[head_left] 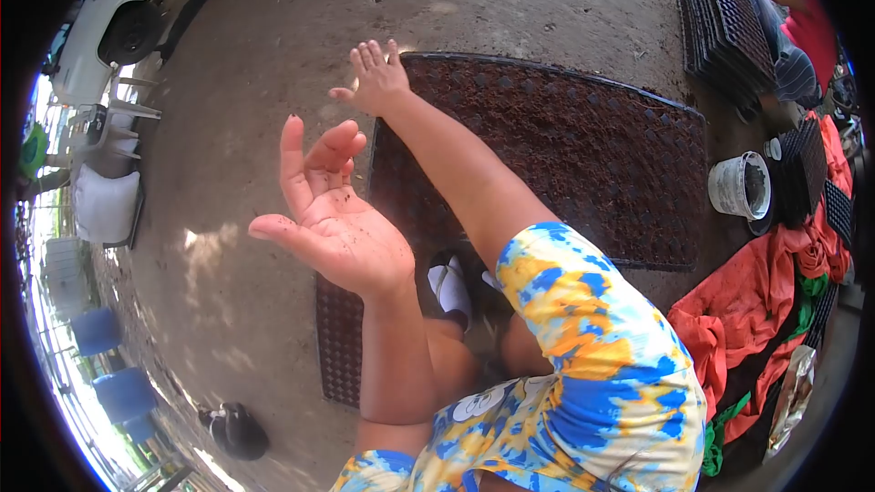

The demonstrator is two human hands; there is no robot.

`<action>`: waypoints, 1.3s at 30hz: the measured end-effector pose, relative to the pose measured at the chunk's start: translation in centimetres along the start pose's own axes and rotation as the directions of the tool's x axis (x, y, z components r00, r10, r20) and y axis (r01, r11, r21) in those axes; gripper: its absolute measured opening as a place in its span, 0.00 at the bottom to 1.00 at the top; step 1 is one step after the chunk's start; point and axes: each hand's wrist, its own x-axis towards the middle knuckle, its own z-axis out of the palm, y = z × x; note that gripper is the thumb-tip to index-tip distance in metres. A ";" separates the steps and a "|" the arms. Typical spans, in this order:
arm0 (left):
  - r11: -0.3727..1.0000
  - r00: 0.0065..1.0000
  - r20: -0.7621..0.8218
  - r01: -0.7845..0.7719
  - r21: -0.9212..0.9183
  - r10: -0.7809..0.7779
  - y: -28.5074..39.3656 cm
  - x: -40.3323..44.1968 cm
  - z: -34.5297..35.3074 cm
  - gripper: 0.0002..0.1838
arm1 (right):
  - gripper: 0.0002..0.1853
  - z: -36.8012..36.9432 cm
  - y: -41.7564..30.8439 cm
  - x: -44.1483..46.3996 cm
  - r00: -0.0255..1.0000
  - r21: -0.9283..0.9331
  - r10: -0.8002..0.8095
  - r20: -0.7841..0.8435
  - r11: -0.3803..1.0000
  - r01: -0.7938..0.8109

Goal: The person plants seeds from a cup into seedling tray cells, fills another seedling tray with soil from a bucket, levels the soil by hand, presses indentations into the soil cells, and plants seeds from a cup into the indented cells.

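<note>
My left hand is raised with the palm turned up, fingers apart and slightly curled, and bits of soil stick to the skin. It holds nothing. Farther forward, my right hand is stretched out palm down with its fingers spread, at the far left corner of a large black seedling tray area. Dark brown soil covers this tray surface and fills its cells. Whether the right hand touches the rim cannot be made out. Below my left forearm, part of another black celled tray shows on the ground.
A co-worker in a red shirt sits by a tall stack of black trays. On the right are a white bucket, more trays and red sheeting. Left lie plastic chairs, a white sack and a dark animal.
</note>
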 end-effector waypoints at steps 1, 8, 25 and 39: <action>1.000 1.000 0.007 -0.001 0.004 0.001 0.0 0.1 0.0 0.47 | 0.49 0.1 -0.5 0.1 0.999 -0.016 -0.046 0.021 0.999 0.047; 1.000 1.000 0.002 0.026 0.006 -0.026 0.5 0.1 0.3 0.47 | 0.50 -2.4 17.2 -8.8 0.912 -0.032 0.405 -0.056 0.913 -0.407; 0.998 0.999 0.039 0.012 0.059 -0.014 -0.7 -0.3 1.2 0.47 | 0.51 0.2 10.4 -19.0 0.983 0.035 0.112 -0.147 0.993 -0.108; 0.995 0.999 0.016 0.039 0.095 -0.040 -0.7 -0.6 2.2 0.46 | 0.49 0.5 18.0 -30.0 0.946 -0.014 0.261 -0.192 0.963 -0.268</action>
